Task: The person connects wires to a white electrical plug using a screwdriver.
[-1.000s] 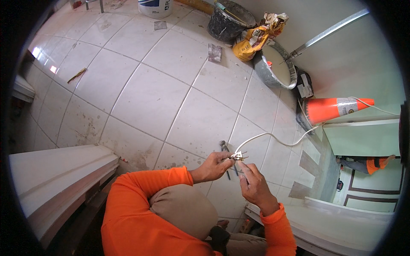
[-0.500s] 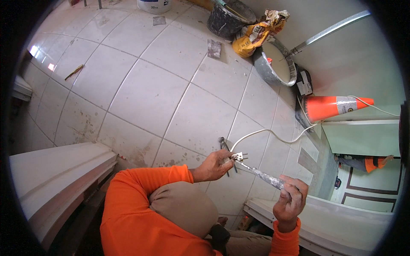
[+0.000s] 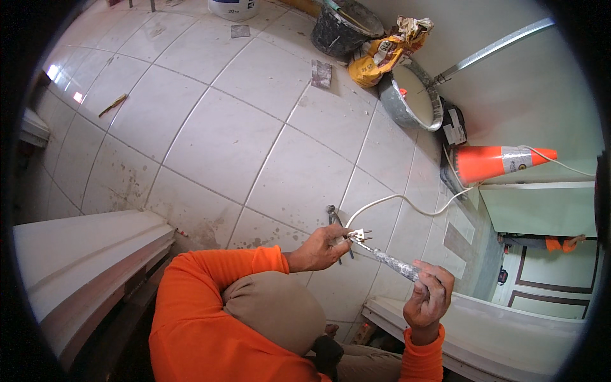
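My left hand (image 3: 321, 248) pinches a white two-pin electric plug (image 3: 360, 235), its metal pins toward the right. A white cord (image 3: 400, 195) runs from the plug in a curve toward the right. In my right hand (image 3: 430, 299) is a screwdriver (image 3: 396, 262) with a worn, grey-speckled handle. Its thin shaft reaches the plug beside my left fingertips; whether the tip sits in a screw is too small to tell. A pair of pincers (image 3: 331, 212) lies on the tiles just behind my left hand, its handles partly covered.
An orange traffic cone (image 3: 487, 163) lies on its side at the right, the cord passing by it. Farther back stand a tub of pale mix (image 3: 398, 108), a yellow bag (image 3: 369, 62), a black bucket (image 3: 331, 38) and a white bucket (image 3: 233, 9). Another person's orange sleeve (image 3: 555, 244) shows far right.
My right hand and the screwdriver have shifted slightly left, closer to the plug. My left hand stays almost still. The other person at the far right has changed posture, with less orange showing.
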`<action>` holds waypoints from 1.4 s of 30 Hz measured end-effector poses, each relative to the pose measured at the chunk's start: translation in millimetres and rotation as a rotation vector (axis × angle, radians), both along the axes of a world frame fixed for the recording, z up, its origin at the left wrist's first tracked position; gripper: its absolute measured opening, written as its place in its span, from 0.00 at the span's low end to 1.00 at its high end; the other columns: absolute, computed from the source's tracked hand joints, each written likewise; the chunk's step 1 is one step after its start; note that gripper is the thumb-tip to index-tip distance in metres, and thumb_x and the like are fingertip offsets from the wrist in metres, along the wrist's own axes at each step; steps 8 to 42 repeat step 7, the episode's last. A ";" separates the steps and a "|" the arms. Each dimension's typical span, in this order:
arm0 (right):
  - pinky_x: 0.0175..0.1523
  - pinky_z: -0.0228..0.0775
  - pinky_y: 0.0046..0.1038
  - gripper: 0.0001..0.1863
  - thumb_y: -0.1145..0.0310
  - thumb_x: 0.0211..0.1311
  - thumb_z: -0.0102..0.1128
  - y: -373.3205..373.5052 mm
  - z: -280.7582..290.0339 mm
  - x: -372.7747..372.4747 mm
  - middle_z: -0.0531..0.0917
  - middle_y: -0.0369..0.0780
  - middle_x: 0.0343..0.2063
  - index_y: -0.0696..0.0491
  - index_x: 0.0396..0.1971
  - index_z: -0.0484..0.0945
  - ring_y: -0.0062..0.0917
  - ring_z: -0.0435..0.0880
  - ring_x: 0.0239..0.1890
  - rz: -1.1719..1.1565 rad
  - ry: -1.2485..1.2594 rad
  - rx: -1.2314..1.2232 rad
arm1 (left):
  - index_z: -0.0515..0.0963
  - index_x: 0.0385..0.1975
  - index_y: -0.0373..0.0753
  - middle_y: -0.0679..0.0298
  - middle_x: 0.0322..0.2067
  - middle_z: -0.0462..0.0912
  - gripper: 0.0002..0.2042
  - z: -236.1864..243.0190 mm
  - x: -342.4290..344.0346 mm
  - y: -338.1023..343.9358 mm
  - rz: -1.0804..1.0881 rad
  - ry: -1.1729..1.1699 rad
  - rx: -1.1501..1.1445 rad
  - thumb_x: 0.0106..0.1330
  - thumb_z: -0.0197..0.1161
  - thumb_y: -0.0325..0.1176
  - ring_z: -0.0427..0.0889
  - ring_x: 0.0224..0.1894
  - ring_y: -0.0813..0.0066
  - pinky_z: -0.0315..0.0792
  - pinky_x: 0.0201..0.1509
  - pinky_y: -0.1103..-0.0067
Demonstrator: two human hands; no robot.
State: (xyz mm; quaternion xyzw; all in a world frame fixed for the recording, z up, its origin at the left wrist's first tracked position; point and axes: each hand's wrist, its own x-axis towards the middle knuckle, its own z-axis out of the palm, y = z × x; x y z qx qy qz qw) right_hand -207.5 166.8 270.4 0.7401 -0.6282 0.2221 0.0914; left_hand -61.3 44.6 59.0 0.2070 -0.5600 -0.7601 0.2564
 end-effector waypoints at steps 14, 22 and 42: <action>0.48 0.81 0.34 0.17 0.63 0.69 0.61 10.9 -6.1 -7.4 0.78 0.51 0.51 0.54 0.52 0.70 0.38 0.85 0.44 -0.050 -0.176 0.037 | 0.79 0.51 0.29 0.54 0.33 0.78 0.16 2.7 1.5 -0.7 -0.005 0.014 -0.006 0.70 0.59 0.34 0.74 0.38 0.67 0.70 0.44 0.70; 0.48 0.81 0.34 0.17 0.63 0.69 0.61 10.9 -6.1 -7.4 0.78 0.51 0.51 0.54 0.52 0.70 0.38 0.85 0.44 -0.050 -0.176 0.037 | 0.79 0.51 0.29 0.54 0.33 0.78 0.16 2.7 1.5 -0.7 -0.005 0.014 -0.006 0.70 0.59 0.34 0.74 0.38 0.67 0.70 0.44 0.70; 0.48 0.81 0.34 0.17 0.63 0.69 0.61 10.9 -6.1 -7.4 0.78 0.51 0.51 0.54 0.52 0.70 0.38 0.85 0.44 -0.050 -0.176 0.037 | 0.79 0.51 0.29 0.54 0.33 0.78 0.16 2.7 1.5 -0.7 -0.005 0.014 -0.006 0.70 0.59 0.34 0.74 0.38 0.67 0.70 0.44 0.70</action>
